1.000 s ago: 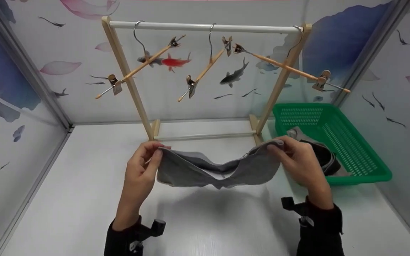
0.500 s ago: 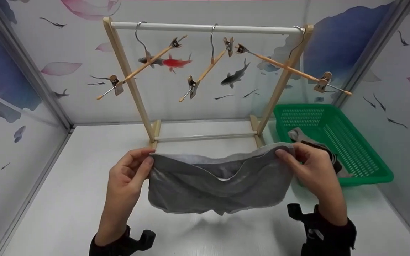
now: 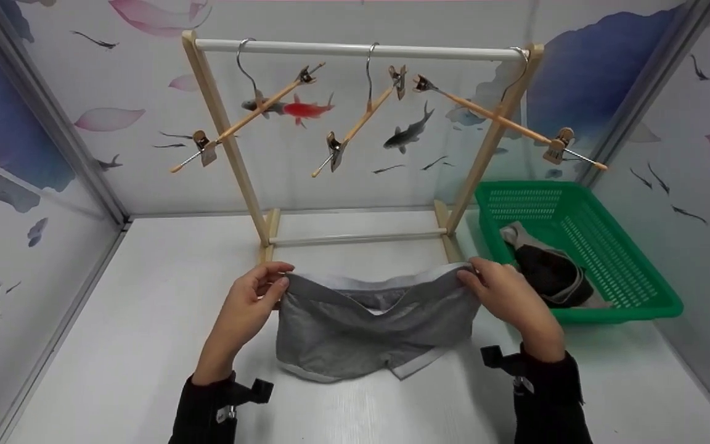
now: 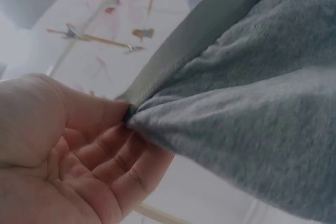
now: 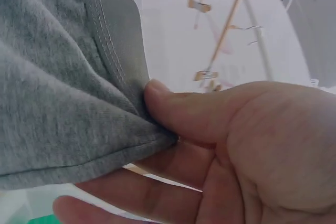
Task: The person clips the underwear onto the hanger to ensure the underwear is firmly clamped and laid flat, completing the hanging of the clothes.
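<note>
Grey underpants (image 3: 367,333) hang stretched between both hands over the white table, the waistband on top and sagging in the middle. The left hand (image 3: 247,308) pinches the waistband's left corner between thumb and fingers. At the opposite corner the right hand (image 3: 512,299) pinches the band in the same way. In the left wrist view, the left thumb and forefinger meet on gathered grey cloth (image 4: 236,103). The right wrist view shows the right thumb pressing the stitched waistband (image 5: 118,35) against the fingers beneath.
Behind the hands stands a wooden rack (image 3: 355,48) with a white top rail. Three clip hangers hang from it: a left hanger (image 3: 256,114), a middle hanger (image 3: 364,114) and a right hanger (image 3: 497,116). A green basket (image 3: 629,259) at the right holds grey and black clothing (image 3: 555,274).
The underpants first lowered and spread out toward the camera, then the hands came closer together. Now the front hangs down, with a leg opening showing. Both hands keep their pinch.
</note>
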Tool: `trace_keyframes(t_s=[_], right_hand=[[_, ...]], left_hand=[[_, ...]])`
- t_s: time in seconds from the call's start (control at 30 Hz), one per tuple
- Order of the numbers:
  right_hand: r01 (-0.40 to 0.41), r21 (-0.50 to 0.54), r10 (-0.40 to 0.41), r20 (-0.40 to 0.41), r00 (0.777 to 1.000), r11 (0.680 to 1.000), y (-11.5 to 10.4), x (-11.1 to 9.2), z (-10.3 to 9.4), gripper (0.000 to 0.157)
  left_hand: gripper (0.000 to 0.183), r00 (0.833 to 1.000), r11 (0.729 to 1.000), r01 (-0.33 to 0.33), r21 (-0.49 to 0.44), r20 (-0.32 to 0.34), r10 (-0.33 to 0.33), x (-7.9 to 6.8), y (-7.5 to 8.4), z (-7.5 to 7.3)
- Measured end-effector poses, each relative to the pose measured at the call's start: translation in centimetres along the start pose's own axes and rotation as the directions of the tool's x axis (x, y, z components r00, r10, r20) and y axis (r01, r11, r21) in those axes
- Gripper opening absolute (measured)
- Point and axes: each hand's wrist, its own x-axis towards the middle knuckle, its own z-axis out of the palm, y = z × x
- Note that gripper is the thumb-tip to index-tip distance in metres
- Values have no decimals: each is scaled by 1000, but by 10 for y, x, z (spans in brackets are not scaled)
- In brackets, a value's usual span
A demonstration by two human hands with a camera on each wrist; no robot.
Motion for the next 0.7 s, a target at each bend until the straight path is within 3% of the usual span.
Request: trace_keyframes(t_s=[0.13,0.3,0.5,0.7], right_hand=[[51,8,-52,89,995,999,11,9,12,14],[102,29,-105,165,981,994,19,18,28,10],[74,-4,-73,180,981,997,24,25,46,10],[56,-47,-46,192,980,997,31,31,62,15]], left_hand=[[23,1000,998,-1,55,30,-1,5,-18,-2],[22,1000,990,22,139,15,-25,8,-39,-1],[21,996,963,85,254,-33,-79,11,-57,5],[20,995,916,93,391,-70,-71,12,-70,9]])
